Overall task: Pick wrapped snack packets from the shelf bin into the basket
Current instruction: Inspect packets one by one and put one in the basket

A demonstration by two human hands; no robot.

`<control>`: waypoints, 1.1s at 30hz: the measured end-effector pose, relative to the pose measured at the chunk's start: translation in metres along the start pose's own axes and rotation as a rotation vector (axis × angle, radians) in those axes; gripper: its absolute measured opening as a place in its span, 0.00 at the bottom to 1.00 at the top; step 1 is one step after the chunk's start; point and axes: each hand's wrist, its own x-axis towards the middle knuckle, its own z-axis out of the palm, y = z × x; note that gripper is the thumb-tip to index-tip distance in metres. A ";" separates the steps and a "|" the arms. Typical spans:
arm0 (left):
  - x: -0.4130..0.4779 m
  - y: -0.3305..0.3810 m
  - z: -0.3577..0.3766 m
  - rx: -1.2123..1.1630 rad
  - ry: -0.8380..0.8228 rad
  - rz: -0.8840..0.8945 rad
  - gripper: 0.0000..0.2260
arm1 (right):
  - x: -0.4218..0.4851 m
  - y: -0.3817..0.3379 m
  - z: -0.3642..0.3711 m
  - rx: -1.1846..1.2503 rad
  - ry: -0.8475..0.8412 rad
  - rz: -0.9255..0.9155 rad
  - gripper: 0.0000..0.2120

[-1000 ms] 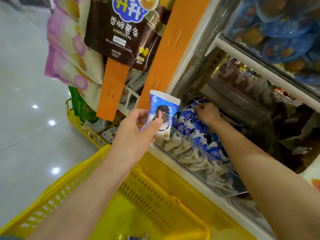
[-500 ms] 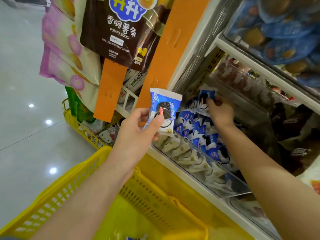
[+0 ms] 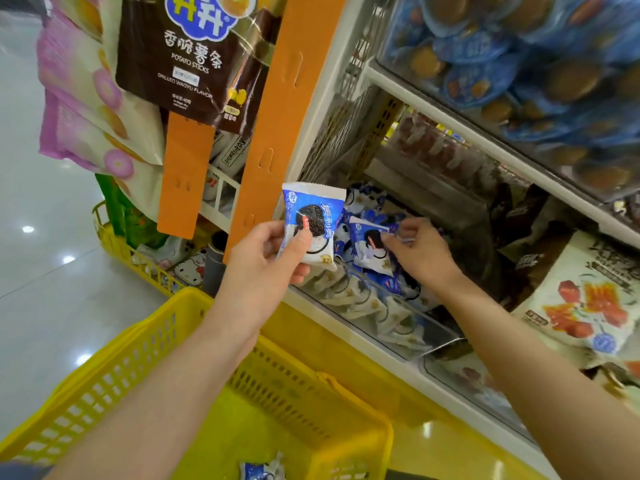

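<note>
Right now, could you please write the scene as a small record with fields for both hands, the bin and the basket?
left hand: holds first packet upright, in front of the shelf
right hand: pinches second packet by its edge, over the shelf bin
shelf bin: clear front wall, many similar blue-white packets inside
basket: yellow, below the hands; third packet lies at its bottom

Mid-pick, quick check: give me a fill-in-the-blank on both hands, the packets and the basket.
1. The left hand grips exactly ___ packet.
2. The right hand pinches another packet above the shelf ___.
3. The basket is ___ in colour.
Missing words: one; bin; yellow.
</note>
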 end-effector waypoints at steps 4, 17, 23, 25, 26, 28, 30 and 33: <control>0.000 -0.001 0.002 0.031 -0.035 0.031 0.05 | -0.028 -0.026 -0.006 0.204 -0.118 -0.226 0.11; 0.028 -0.007 0.019 0.993 -0.184 0.557 0.15 | 0.031 -0.037 -0.016 0.505 0.006 0.188 0.12; 0.030 -0.013 0.018 1.261 -0.257 0.598 0.19 | 0.102 -0.033 0.021 0.307 -0.008 0.162 0.12; 0.029 -0.015 0.017 1.277 -0.259 0.625 0.20 | 0.117 -0.034 0.034 0.165 -0.037 0.098 0.10; 0.029 -0.016 0.017 1.285 -0.250 0.637 0.20 | 0.123 -0.034 0.039 0.106 -0.069 0.086 0.11; 0.031 -0.019 0.017 1.290 -0.228 0.658 0.19 | 0.132 -0.033 0.048 0.065 -0.155 0.122 0.10; 0.033 -0.021 0.018 1.288 -0.217 0.666 0.19 | 0.135 -0.035 0.052 0.052 -0.233 0.181 0.14; 0.034 -0.023 0.020 1.275 -0.207 0.679 0.19 | 0.141 -0.033 0.057 -0.043 -0.268 0.180 0.20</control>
